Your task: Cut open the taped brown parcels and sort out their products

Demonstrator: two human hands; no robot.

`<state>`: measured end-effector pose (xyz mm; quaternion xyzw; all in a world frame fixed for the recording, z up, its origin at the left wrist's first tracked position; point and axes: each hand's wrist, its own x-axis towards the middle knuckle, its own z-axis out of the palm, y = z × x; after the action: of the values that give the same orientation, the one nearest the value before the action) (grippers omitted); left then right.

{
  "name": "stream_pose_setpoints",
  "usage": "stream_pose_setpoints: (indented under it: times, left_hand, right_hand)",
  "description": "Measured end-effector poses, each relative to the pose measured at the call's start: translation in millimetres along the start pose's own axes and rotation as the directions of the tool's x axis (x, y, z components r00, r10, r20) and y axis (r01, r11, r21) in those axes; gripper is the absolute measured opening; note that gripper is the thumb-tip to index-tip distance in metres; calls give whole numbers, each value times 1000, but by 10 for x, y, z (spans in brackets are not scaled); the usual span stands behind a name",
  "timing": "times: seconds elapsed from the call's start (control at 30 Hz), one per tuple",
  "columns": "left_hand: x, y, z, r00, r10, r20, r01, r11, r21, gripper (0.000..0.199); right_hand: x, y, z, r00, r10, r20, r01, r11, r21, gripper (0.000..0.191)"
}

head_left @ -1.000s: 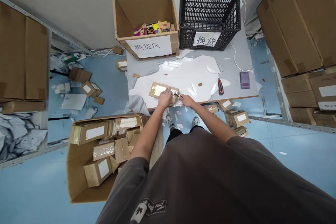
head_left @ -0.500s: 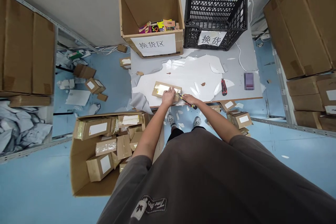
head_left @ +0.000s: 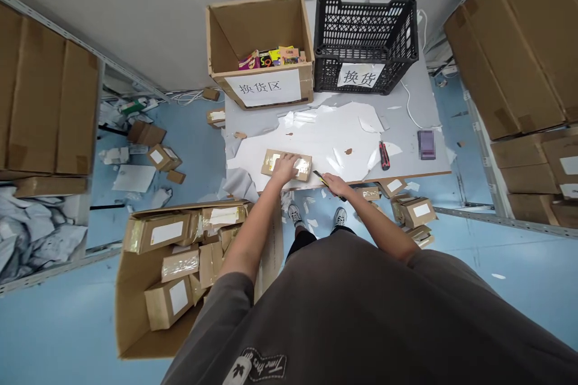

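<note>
A small taped cardboard box [head_left: 304, 169] lies flat near the front edge of the white-covered table [head_left: 316, 138]. My left hand [head_left: 285, 167] rests on top of this box, its fingers spread over the tape and label. To the right, my right hand [head_left: 335, 184] is closed around a yellow and black utility knife [head_left: 320, 177]. The knife points up and left, its tip a little apart from the box's right end. A red and black cutter [head_left: 384, 156] lies farther right on the table.
At the table's back stand an open carton [head_left: 266, 89] with colourful packets and a black crate [head_left: 365, 48]. A purple pixelated item [head_left: 427, 145] lies at right. A large carton of parcels [head_left: 130, 313] stands at lower left. Shelves with boxes flank both sides.
The knife has come away from the box's right end, moving slightly right with my right hand. My left hand has shifted left on the box, and its fingers have spread. The view has tilted slightly.
</note>
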<state>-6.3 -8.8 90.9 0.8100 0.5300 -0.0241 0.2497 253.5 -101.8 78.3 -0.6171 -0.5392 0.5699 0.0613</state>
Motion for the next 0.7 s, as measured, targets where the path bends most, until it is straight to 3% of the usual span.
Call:
stream_pose_setpoints:
  times: [0.13,0.27,0.43,0.57,0.7]
  left_hand:
    - [184,-43,-25,999,8,48,-12,996,85,68]
    - [295,-24,46,996,21,84,-33,988,150,61]
    - [295,-75,231,992,120,25,-123,971,204,53]
    - [198,-259,439,973,221,-73,-212,970,116,53]
    - [129,-400,616,963,233,-138,-228,972,56,52]
  right_hand:
    - [126,-63,-55,992,-79,-101,53,971,-233,37]
    - [252,-97,-52,982,-165,-91,119,919,-377,34]
    - [304,-116,-116,973,-218,-79,147,841,-520,37]
    - [324,-137,-206,963,-262,-57,173,768,-616,38]
    - [346,-158,-267,959,-282,-29,193,724,-662,38]
